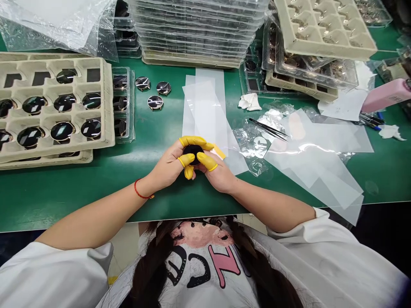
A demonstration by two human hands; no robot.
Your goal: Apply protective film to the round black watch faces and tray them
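Both my hands meet over the green table (96,179), near its front edge. Between them sits a small round black disc (192,149). My left hand (171,164) wraps it from the left, with yellow finger cots on the fingertips over and under the disc. My right hand (218,171) pinches it from the right, a yellow-capped thumb pressed against it. A red cord circles my left wrist. The disc's face is mostly hidden by my fingers.
A beige tray (105,107) with several black discs lies at the left; three loose discs (155,102) sit beside it. Clear film strips (205,107) and black tweezers (268,128) lie ahead and right. Stacked trays (192,38) fill the back; a pink bottle (385,95) lies far right.
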